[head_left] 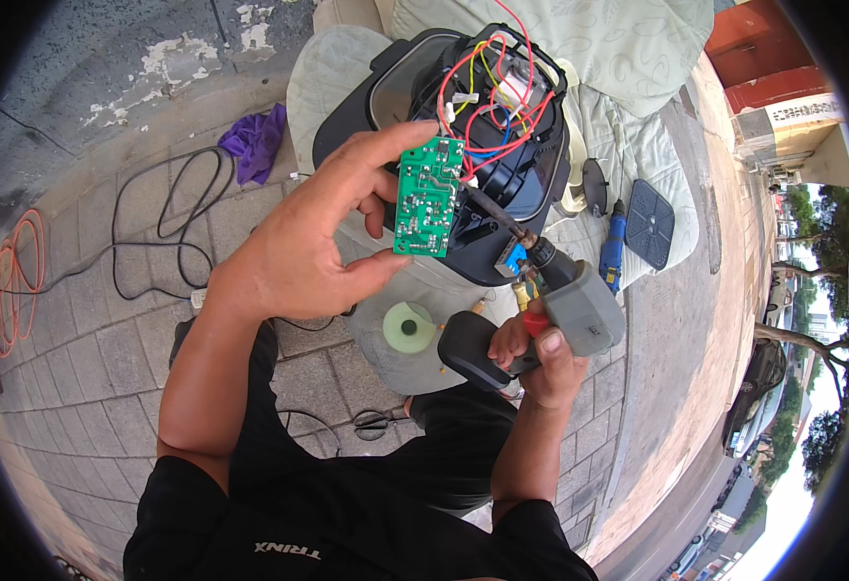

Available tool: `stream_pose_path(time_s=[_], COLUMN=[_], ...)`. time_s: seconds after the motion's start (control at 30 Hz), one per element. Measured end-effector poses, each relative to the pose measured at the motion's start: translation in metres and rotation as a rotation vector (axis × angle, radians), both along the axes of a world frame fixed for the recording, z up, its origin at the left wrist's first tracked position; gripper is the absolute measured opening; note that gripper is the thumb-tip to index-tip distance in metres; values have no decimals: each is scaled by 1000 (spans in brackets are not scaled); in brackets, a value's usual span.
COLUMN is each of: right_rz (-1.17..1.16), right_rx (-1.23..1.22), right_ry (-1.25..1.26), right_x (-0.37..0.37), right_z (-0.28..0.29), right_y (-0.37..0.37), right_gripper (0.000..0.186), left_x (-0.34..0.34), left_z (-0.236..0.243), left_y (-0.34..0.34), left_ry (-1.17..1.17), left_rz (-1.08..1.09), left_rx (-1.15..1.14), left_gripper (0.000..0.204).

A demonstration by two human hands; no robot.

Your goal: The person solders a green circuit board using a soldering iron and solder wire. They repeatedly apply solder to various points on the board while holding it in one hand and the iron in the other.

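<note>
Between its thumb and fingers my left hand grips a green circuit board by its edges, with the side full of small soldered parts facing up. Wrapped round the handle of a grey and black cordless drill is my right hand. A dark bit reaches from the drill's chuck up and left toward the board; whether its tip touches the board I cannot tell. Behind the board lies an opened black appliance, with red, yellow and blue wires spilling from its inside.
A padded pale green cloth lies under the appliance. On it are a blue screwdriver-like tool and a black perforated plate. Nearer me sits a round pale green disc. Purple cloth, a black cable and an orange cable lie at left.
</note>
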State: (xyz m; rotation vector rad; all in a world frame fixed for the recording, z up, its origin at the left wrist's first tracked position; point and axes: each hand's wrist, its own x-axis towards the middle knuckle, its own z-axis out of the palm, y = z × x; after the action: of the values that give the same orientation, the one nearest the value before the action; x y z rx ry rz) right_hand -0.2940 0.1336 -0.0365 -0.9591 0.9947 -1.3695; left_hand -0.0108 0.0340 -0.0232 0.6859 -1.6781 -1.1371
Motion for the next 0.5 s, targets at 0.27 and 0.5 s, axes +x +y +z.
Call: stream_pose_path(time_s=[0.27,0.5], right_rz=[-3,-7], right_rx=[2,1], right_ry=[-7,-11], right_x=[1,2], right_z=[1,0], right_y=[-1,-1], right_gripper=[52,53], left_x=[0,0], left_z=[0,-1], left_y=[0,1], left_ry=[4,4], left_rz=[-1,0], left_rx=[21,22], left_gripper=[93,94])
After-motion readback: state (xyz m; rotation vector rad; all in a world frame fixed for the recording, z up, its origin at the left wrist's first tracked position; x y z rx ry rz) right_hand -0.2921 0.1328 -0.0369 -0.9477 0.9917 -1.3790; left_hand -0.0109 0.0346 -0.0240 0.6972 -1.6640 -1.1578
